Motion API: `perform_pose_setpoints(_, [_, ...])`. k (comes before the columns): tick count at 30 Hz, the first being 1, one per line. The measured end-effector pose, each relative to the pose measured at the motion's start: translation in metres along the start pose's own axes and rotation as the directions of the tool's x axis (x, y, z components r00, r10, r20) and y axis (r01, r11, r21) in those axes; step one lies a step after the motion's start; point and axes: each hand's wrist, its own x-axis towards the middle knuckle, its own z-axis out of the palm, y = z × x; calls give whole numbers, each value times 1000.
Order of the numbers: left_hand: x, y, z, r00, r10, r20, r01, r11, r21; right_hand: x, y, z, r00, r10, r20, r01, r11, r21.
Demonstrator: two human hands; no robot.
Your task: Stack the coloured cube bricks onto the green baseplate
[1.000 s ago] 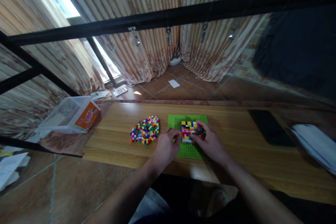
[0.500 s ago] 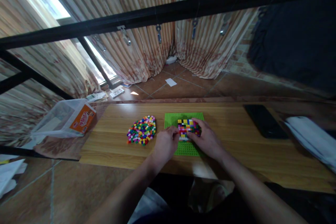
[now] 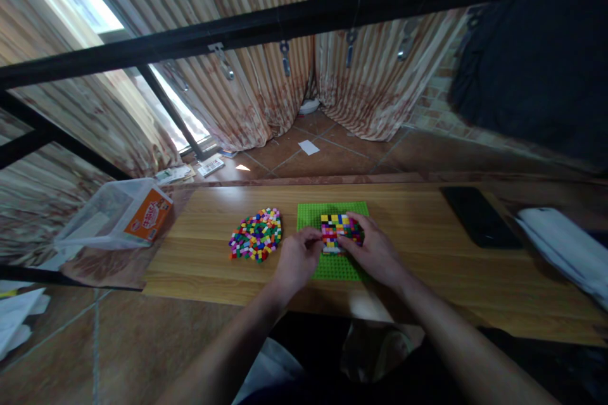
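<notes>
A block of many-coloured toy bricks [image 3: 335, 225] stands on a green studded baseplate [image 3: 342, 271] on the wooden table. Around the block's right side curls my right hand [image 3: 375, 248], its thumb across the near part and its fingers at the far right corner. My left hand [image 3: 299, 257] is closed at the block's left edge, thumb and forefinger pinched together; anything between those fingertips is too small or hidden to make out. Left of the baseplate lies a loose heap of small coloured bricks [image 3: 256, 235].
A black phone [image 3: 479, 218] lies on the table's right part, beside a white folded item [image 3: 560, 250]. Off the table's left end stands a clear plastic box [image 3: 104, 215] with an orange label. A black metal bar [image 3: 256, 26] crosses above the far side.
Both hands stay at the brick block, and the left fingers have shifted only slightly along its left edge. The whole view has moved a little.
</notes>
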Motion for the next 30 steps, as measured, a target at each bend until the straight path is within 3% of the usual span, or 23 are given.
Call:
perform_pose_setpoints(7, [7,-9,8,996,-82,-42,81,997,-20,-1,-1,-1,1000,12,22,-12,1000,-3])
perform_pose_setpoints(18, [12,-3,17,970,-223,-100,211,970,-121,-2,1,1,1000,14,-3,-14,999,-31])
perform_pose_setpoints(30, [12,-8,26,954,-282,-104,251,938,-240,-2,12,1,998,51,36,-47,993,-107])
